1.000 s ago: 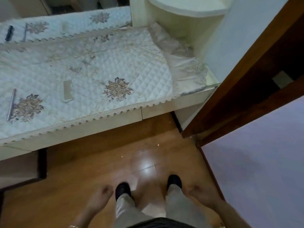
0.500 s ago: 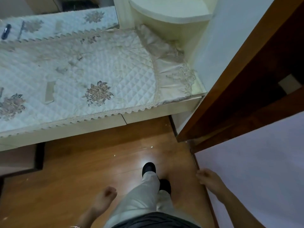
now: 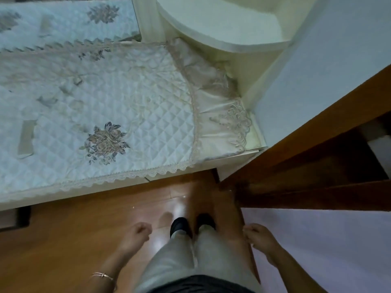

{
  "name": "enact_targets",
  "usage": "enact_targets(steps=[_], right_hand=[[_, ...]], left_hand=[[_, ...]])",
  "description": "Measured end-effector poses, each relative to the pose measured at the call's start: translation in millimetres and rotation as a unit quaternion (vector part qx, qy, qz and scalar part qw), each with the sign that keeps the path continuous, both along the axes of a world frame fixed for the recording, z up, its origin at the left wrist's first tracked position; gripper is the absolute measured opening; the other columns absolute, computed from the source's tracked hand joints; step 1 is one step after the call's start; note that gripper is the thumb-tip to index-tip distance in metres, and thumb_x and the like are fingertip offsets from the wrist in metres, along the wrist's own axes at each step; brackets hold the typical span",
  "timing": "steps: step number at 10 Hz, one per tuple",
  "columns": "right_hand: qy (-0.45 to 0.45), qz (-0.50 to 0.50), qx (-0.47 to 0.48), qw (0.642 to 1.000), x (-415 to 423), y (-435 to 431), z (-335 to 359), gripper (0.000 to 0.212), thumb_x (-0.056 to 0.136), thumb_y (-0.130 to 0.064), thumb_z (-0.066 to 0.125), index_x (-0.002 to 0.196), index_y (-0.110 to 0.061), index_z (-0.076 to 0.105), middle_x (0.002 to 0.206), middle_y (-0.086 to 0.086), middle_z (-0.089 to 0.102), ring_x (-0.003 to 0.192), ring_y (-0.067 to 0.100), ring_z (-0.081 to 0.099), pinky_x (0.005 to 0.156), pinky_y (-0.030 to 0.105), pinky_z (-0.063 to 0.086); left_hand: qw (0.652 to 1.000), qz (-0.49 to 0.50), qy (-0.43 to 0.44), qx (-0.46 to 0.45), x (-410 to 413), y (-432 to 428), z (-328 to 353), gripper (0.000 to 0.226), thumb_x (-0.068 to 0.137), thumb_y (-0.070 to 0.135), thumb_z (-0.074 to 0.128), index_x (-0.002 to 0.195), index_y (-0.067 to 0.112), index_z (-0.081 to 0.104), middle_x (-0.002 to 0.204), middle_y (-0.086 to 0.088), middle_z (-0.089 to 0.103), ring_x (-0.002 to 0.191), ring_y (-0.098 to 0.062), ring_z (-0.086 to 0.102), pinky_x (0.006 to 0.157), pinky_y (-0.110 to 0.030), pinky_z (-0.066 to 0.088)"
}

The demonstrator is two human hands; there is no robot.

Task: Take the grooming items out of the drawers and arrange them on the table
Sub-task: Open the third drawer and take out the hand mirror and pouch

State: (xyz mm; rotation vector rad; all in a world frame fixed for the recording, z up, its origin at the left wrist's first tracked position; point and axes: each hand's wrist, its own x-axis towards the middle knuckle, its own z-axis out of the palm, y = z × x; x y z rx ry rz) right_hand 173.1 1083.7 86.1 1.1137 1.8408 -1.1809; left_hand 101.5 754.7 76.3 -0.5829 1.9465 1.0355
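A cream dressing table (image 3: 118, 187) covered by a white quilted cloth (image 3: 127, 115) with a floral patch fills the upper left. A pale comb-like item (image 3: 25, 138) lies on the cloth near the left edge. My left hand (image 3: 138, 231) hangs low over the wooden floor with its fingers curled and nothing in it. My right hand (image 3: 259, 235) hangs at my right side, fingers curled, also holding nothing. Both hands are well below and in front of the table edge. Two closed drawer fronts meet at a seam (image 3: 148, 179) under the cloth's lace edge.
A mirror (image 3: 63, 20) at the back reflects the cloth. A rounded cream shelf (image 3: 222, 24) stands at the back right, beside a pale wall (image 3: 317, 70). A dark wooden frame (image 3: 306, 166) and a lilac surface (image 3: 328, 240) lie to the right. My feet stand on the wooden floor (image 3: 63, 240).
The view has shifted right and closer to the table's right end; the items at the far left have left the frame. My feet have come together and both hands stay low.
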Motion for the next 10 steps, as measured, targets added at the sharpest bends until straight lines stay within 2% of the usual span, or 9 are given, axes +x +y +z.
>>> enact_targets(steps=[1,3,4,5,6,7,8,9,10], right_hand=[[0.012,0.006,-0.022,1.000,-41.1,7.8,-8.4,0.014,0.091,-0.010,0.049,0.098,-0.010,0.062,0.088,0.007,0.057,0.083,0.020,0.053,0.077,0.031,0.044],[0.029,0.092,-0.017,0.995,-113.5,21.3,-49.5,0.024,0.091,-0.015,0.050,0.107,-0.003,0.063,0.085,0.003,0.058,0.085,0.020,0.054,0.079,0.034,0.044],[0.053,0.072,-0.024,0.996,-148.2,18.8,-71.1,0.029,0.090,-0.018,0.050,0.115,-0.008,0.060,0.100,0.003,0.059,0.094,0.019,0.055,0.088,0.037,0.044],[0.057,-0.109,-0.134,0.983,-167.0,10.2,-90.7,0.038,0.094,-0.017,0.046,0.132,-0.009,0.045,0.129,0.009,0.054,0.112,0.024,0.052,0.097,0.037,0.040],[0.068,-0.252,-0.194,0.946,-177.0,3.7,-97.6,0.029,0.096,-0.008,0.040,0.124,-0.013,0.047,0.135,0.010,0.049,0.131,0.028,0.042,0.106,0.037,0.036],[0.070,-0.264,-0.231,0.934,-181.3,2.1,-98.3,0.026,0.095,-0.001,0.037,0.087,-0.023,0.051,0.118,0.003,0.057,0.131,0.022,0.043,0.100,0.031,0.038],[0.069,-0.303,-0.246,0.918,-178.3,3.0,-96.7,0.020,0.095,-0.006,0.040,0.090,-0.022,0.053,0.123,0.003,0.057,0.128,0.020,0.046,0.104,0.032,0.035],[0.078,-0.322,-0.254,0.909,-170.8,2.5,-93.6,0.019,0.096,-0.007,0.040,0.092,-0.020,0.053,0.111,0.001,0.060,0.127,0.020,0.047,0.102,0.032,0.037],[0.071,-0.307,-0.245,0.917,-148.1,2.3,-88.8,0.020,0.095,-0.005,0.038,0.090,-0.016,0.054,0.105,0.002,0.060,0.120,0.021,0.051,0.103,0.035,0.038]], left_hand=[[1.000,0.010,0.009,-0.026,-16.0,27.8,-10.0,0.017,0.094,0.011,0.046,0.100,0.005,0.061,0.098,0.002,0.057,0.092,-0.021,0.059,0.062,-0.017,0.040],[0.998,0.048,0.027,-0.006,-47.5,84.7,-47.7,0.020,0.091,0.010,0.050,0.106,0.009,0.063,0.110,-0.009,0.062,0.105,-0.026,0.059,0.091,-0.032,0.042],[0.989,0.144,0.006,0.022,-67.6,109.3,-63.6,0.028,0.093,0.009,0.045,0.117,0.002,0.058,0.107,-0.011,0.060,0.100,-0.024,0.056,0.074,-0.026,0.044],[0.968,0.244,-0.005,0.062,-88.4,121.5,-77.5,0.024,0.095,0.010,0.044,0.115,0.002,0.054,0.104,-0.011,0.055,0.097,-0.021,0.052,0.077,-0.027,0.042],[0.917,0.385,-0.020,0.104,-104.5,122.4,-83.5,0.020,0.096,0.004,0.035,0.083,0.013,0.048,0.106,-0.010,0.051,0.112,-0.026,0.052,0.090,-0.035,0.043],[0.877,0.461,-0.014,0.132,-112.2,115.3,-87.6,0.029,0.097,0.000,0.026,0.118,-0.002,0.047,0.129,-0.022,0.049,0.129,-0.034,0.043,0.096,-0.036,0.046],[0.845,0.498,-0.005,0.195,-110.5,106.4,-95.2,0.040,0.099,0.009,0.019,0.137,0.000,0.029,0.129,-0.018,0.052,0.126,-0.028,0.049,0.097,-0.035,0.044],[0.861,0.463,-0.026,0.210,-102.4,102.1,-91.5,0.023,0.097,0.010,0.027,0.096,0.018,0.049,0.095,-0.001,0.060,0.093,-0.012,0.062,0.077,-0.026,0.047],[0.880,0.429,-0.031,0.201,-80.6,98.2,-90.0,0.027,0.098,0.012,0.030,0.083,0.016,0.052,0.091,0.002,0.062,0.084,-0.008,0.061,0.070,-0.024,0.046]])
